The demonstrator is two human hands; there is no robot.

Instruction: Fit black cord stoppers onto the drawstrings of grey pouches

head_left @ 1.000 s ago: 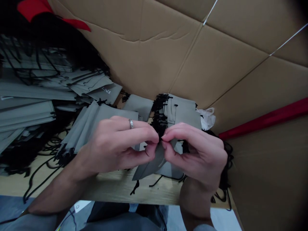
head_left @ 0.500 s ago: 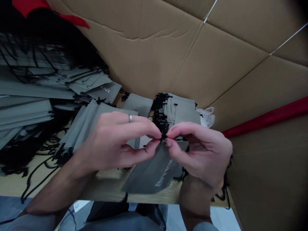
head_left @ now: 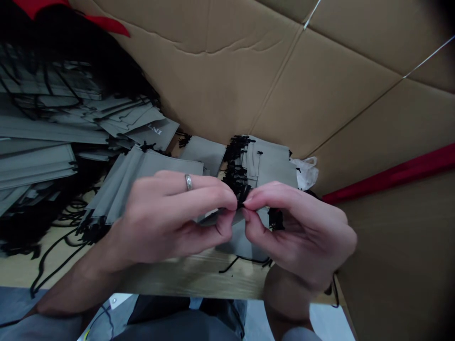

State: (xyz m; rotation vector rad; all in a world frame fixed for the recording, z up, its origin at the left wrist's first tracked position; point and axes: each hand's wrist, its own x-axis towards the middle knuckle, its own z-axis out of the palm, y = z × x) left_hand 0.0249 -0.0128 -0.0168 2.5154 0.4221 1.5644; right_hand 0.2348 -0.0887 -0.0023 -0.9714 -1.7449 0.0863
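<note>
Behind your hands, cardboard walls (head_left: 249, 71) close in the table (head_left: 185, 277). Stacks of grey pouches (head_left: 46, 142) lie well to the left of your grip. Your left hand (head_left: 167, 218) and right hand (head_left: 302, 227) meet fingertip to fingertip, each grip pinching one grey pouch (head_left: 241, 241) by its black cord (head_left: 241, 196) just above the table edge.

Pale letters "INI", seen upside down and cut off, printed on a grey pouch (head_left: 152, 131) lying behind the left hand (head_left: 167, 215), no other text legible
</note>
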